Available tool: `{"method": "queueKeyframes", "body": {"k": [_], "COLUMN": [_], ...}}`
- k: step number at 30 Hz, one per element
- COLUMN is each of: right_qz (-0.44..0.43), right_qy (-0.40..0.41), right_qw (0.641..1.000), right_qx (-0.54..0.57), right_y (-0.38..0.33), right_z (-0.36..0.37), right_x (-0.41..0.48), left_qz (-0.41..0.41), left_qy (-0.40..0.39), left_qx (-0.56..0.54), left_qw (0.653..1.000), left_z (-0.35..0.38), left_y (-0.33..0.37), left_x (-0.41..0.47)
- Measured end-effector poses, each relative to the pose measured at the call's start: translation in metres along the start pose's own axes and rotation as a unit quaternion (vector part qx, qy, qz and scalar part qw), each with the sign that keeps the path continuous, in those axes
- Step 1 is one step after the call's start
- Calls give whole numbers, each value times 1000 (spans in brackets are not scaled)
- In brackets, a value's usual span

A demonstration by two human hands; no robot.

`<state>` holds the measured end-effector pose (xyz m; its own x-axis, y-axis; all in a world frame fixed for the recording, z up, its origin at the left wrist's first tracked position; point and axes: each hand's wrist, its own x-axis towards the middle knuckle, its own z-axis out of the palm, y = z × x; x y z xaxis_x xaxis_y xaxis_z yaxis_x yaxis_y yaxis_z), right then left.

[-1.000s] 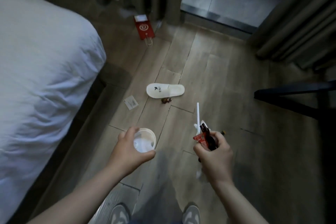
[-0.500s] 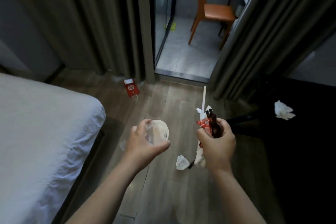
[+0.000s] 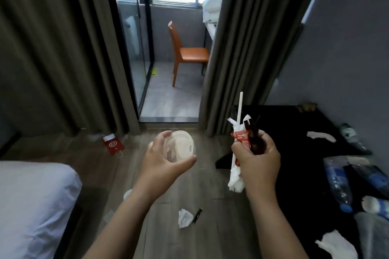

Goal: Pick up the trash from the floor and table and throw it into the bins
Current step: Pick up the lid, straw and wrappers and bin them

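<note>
Gaze raised from the boards underfoot to the room ahead; the slipper and the small card of a second ago out of sight. Same loads as before, only carried higher. In the left hand (image 3: 166, 160), a clear plastic cup (image 3: 181, 146), fingers curled over its rim and thumb underneath. In the right hand (image 3: 256, 162), clenched tight, a bundle: white straw (image 3: 239, 109) sticking up, red sachet (image 3: 242, 136), something dark brown, and a wad of tissue (image 3: 236, 183) hanging below the fist. Nothing dropped, nothing added. Both hands full, so probably time to find a bin before picking up more; none in view yet.

Newly in sight on the right: a black bench (image 3: 294, 124) along the grey wall, littered with white tissues (image 3: 321, 135), bottles (image 3: 339, 185) lying on their sides and some clear plastic at the near corner. Plenty left to clear there.

On the wooden floor (image 3: 221, 233), near, between the two forearms: a crumpled tissue (image 3: 184, 217) with a small black item (image 3: 197, 214) just beside it. Farther off to the left, at the foot of the curtain, a red paper bag (image 3: 113, 145) lying flat. Something pale and round half hidden behind the left forearm; impossible to tell what.

Near left, a white bed (image 3: 35, 206). Far ahead, grey curtains (image 3: 63, 48) parted on a glass door, and beyond it a tiled space with an orange chair (image 3: 189, 54) under a bright window.
</note>
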<state>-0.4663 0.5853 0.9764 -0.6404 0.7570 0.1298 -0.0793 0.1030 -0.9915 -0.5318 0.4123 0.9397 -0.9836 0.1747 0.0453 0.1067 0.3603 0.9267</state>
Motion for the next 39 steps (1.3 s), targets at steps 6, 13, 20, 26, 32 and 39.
{"method": "queueKeyframes", "body": {"k": [6,13,20,26,32,39], "right_qz": [-16,7,-10,-22,-40,-65], "right_qy": [145,330,539,658,717,800], "right_qw": [989,944,837,746,686,585], "right_qx": [-13,-19,-90,-102,-116,-118], "right_y": [-20,-31,-59,-84,-103,-144], "right_z": [-38,-93,-182,-235,-274,-315], "right_x": [-41,-148,-300,-436,-593,-795], "left_qz": [74,148,228,281,303,341], "left_qy": [-138,-303,-528,-628,-698,-773], "left_qx": [-28,-48,-79,-92,-107,-118], "left_qw": [987,940,814,720,640,522], "left_z": [8,27,63,63,34,-17], "left_y": [32,39,84,107,103,94], "left_x": [-2,-47,-188,-323,-485,-699]}}
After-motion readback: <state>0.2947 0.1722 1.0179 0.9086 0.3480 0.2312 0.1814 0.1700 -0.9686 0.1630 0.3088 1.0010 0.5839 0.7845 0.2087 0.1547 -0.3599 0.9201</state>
